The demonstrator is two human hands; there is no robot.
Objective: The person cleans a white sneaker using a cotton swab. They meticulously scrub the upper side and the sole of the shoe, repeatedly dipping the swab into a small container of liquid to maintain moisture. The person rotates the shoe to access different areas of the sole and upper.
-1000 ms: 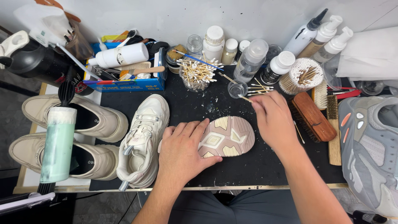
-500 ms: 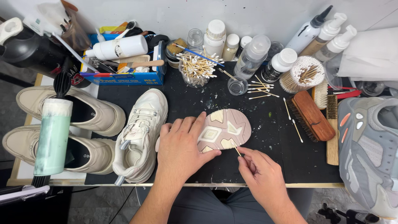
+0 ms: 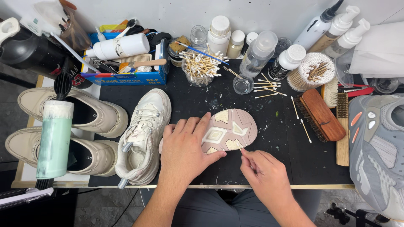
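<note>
An upturned sneaker (image 3: 230, 129) lies sole up on the black mat (image 3: 277, 143), showing a pink and cream tread. My left hand (image 3: 184, 146) presses flat on its heel half and holds it down. My right hand (image 3: 264, 174) pinches a thin cotton swab (image 3: 243, 151), whose tip touches the sole's near edge. The matching cream sneaker (image 3: 144, 136) lies upright just left of my left hand.
Two beige shoes (image 3: 90, 110) sit at the left behind a green-handled brush (image 3: 54, 138). A grey sneaker (image 3: 376, 151) fills the right edge. A wooden brush (image 3: 320, 114), loose swabs, a swab jar (image 3: 200, 69), bottles and a blue tool box (image 3: 126, 75) crowd the back.
My right hand came back from the swabs at the back right to the near edge of the sole, now holding a swab. My left hand stayed on the sole.
</note>
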